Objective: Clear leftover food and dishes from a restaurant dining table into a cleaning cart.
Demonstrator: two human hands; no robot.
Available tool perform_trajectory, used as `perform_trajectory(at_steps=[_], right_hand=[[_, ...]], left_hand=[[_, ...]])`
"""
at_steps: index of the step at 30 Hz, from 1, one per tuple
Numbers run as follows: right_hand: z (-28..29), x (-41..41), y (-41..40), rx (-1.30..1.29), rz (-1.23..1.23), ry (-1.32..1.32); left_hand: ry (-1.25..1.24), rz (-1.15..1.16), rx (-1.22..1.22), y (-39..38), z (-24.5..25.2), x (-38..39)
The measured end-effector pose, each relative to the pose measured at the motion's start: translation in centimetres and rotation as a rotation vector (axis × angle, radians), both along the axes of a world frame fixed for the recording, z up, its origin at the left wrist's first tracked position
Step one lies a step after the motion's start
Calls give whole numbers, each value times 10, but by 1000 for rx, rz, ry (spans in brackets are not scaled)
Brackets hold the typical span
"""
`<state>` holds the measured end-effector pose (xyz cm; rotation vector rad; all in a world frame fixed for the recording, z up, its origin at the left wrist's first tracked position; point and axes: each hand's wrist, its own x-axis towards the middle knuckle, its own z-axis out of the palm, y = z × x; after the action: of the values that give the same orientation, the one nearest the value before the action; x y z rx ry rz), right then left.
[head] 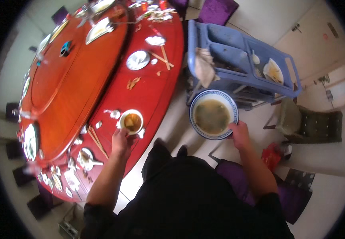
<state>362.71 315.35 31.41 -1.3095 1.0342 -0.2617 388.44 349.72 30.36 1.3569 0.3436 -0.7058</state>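
My left hand (122, 141) grips a small white bowl (131, 122) of reddish-brown soup with pieces in it, at the near right edge of the red round table (142, 92). A large white bowl with a blue patterned rim (213, 114) holds cloudy soup with dark bits; my right hand (238, 135) has it by its lower right rim. This bowl is over the floor, just below the blue-grey plastic cart. Beside the small bowl lie crumpled tissue (115, 113) and a pair of chopsticks (98, 142).
The cart (268, 85) carries a plate with food remains (273, 71), a white spoon and a beige cloth (205, 67) over its edge. Used dishes and scraps lie on the table around an orange-brown turntable (79, 74). Purple chairs (235, 179) and an olive chair (319, 124) stand nearby.
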Motion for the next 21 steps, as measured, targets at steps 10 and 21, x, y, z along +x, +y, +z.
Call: perform_trajectory(at_steps=[10,21], right_hand=[[33,4,-236,-131,-294,81],[50,112,-398,-1072,223,628]], left_hand=[[-109,-539,12,-375,12,70],[-1399,-1059,933,-563,-4,98]])
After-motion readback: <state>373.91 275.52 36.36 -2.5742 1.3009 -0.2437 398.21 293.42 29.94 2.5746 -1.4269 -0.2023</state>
